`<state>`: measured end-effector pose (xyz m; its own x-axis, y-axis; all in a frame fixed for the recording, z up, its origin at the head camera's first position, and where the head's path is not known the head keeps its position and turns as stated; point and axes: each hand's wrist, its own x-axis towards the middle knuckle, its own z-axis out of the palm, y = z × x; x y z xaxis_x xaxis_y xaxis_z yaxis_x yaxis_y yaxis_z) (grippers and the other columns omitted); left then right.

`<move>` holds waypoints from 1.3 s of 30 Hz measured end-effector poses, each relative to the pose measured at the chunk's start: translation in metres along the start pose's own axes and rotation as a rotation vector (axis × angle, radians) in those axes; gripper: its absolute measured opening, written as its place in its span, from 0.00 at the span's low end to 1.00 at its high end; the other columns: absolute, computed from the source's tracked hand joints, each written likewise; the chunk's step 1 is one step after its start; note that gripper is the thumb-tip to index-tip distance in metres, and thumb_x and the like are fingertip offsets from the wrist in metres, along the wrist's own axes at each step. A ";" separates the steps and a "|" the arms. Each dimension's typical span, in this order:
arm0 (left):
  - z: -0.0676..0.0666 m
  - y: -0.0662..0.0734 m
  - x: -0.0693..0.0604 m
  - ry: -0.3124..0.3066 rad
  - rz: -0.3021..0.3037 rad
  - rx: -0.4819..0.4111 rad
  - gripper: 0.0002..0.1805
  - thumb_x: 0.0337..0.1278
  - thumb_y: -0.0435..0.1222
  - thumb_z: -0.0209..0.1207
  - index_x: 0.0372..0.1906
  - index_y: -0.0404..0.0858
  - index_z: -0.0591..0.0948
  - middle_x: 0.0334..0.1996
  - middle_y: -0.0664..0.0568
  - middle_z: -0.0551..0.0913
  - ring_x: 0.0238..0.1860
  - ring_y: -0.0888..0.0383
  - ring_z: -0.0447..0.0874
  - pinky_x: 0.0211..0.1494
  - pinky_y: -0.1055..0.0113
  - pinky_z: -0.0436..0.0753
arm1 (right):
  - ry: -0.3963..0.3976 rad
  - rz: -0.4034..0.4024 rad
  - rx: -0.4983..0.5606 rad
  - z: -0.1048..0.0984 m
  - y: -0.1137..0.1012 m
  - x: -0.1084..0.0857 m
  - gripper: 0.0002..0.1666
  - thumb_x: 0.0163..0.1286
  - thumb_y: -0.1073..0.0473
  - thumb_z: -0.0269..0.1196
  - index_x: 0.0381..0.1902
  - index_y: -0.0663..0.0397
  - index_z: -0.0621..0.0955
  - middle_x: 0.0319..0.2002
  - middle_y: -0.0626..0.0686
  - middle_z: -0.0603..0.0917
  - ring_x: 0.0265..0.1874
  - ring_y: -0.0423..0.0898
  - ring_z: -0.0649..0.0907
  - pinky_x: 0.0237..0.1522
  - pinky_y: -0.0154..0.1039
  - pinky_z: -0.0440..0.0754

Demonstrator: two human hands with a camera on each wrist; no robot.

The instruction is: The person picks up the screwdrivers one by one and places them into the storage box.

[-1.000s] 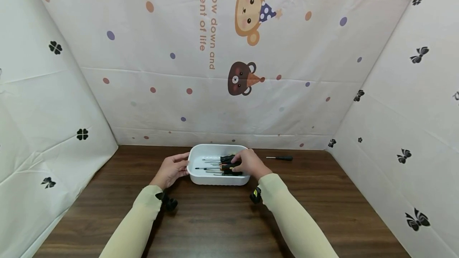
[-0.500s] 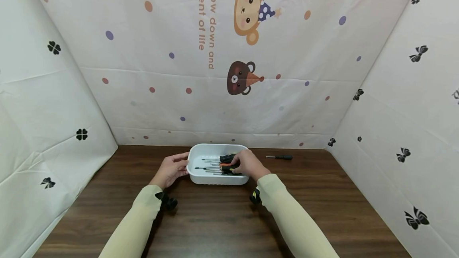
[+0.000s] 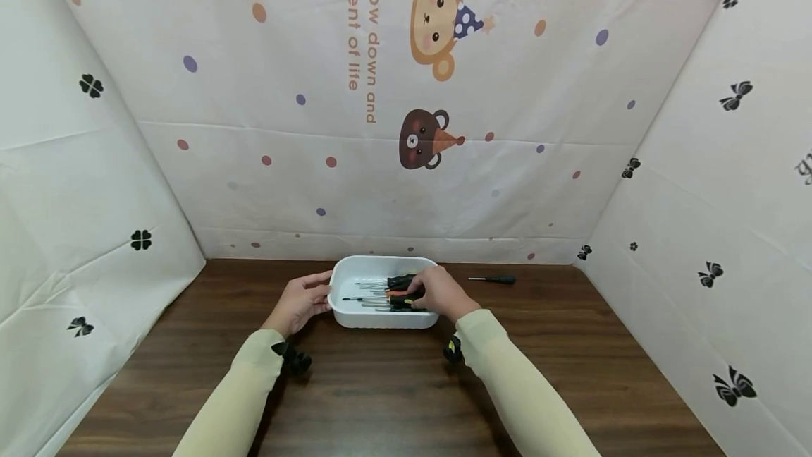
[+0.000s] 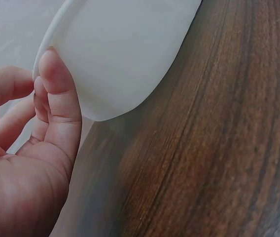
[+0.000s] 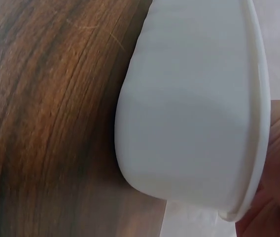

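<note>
A white plastic box [image 3: 380, 319] stands on the table and holds several screwdrivers [image 3: 401, 281] lying side by side, handles towards the right. At the box's left end my left hand [image 3: 303, 302] grips the rim; in the left wrist view its fingertips meet at the rim and the outer wall. My right hand [image 3: 442, 293] reaches over the right end into the box, its fingers and thumb round a black screwdriver handle with yellow at its end. That hand covers part of the handles. In the right wrist view, the box's wall [image 5: 189, 108] hides the fingertips.
One black-handled screwdriver [image 3: 501, 279] lies on the table to the right of the box. Behind the brown wooden table [image 3: 380, 393] hangs a printed white cloth [image 3: 285, 182], with more cloth along both sides. Dark wrist-worn devices [image 3: 293, 358] sit below the sleeves.
In the box, the black handles under my right fingers have shifted slightly and the orange part shows a little differently. My left hand stays at the rim. The whole view has drifted slightly.
</note>
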<state>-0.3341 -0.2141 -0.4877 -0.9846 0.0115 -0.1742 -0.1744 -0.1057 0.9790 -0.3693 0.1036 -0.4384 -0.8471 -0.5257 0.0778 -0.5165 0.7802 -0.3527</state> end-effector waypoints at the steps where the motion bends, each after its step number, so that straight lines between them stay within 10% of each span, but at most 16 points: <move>1: 0.000 0.000 -0.001 -0.004 0.003 0.003 0.28 0.70 0.29 0.59 0.73 0.36 0.72 0.47 0.39 0.86 0.28 0.61 0.82 0.36 0.69 0.87 | -0.001 -0.005 0.002 0.000 0.001 0.000 0.08 0.58 0.60 0.78 0.38 0.47 0.92 0.40 0.47 0.90 0.40 0.43 0.83 0.41 0.40 0.85; 23: 0.000 -0.001 0.000 -0.010 0.014 -0.009 0.28 0.71 0.30 0.59 0.73 0.35 0.72 0.47 0.39 0.87 0.28 0.62 0.82 0.36 0.70 0.87 | 0.081 -0.084 0.191 -0.021 0.015 -0.011 0.14 0.62 0.56 0.76 0.44 0.55 0.91 0.44 0.51 0.91 0.44 0.48 0.87 0.48 0.46 0.87; 39: -0.001 0.002 -0.004 -0.036 0.027 -0.014 0.29 0.72 0.30 0.58 0.75 0.35 0.70 0.49 0.42 0.87 0.29 0.62 0.82 0.37 0.70 0.87 | 0.167 0.017 0.392 -0.037 0.048 -0.024 0.18 0.63 0.52 0.75 0.49 0.52 0.90 0.49 0.52 0.90 0.43 0.45 0.87 0.47 0.42 0.88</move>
<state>-0.3303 -0.2159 -0.4852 -0.9887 0.0440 -0.1433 -0.1476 -0.1200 0.9817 -0.3784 0.1656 -0.4230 -0.8805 -0.4262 0.2076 -0.4430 0.5834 -0.6807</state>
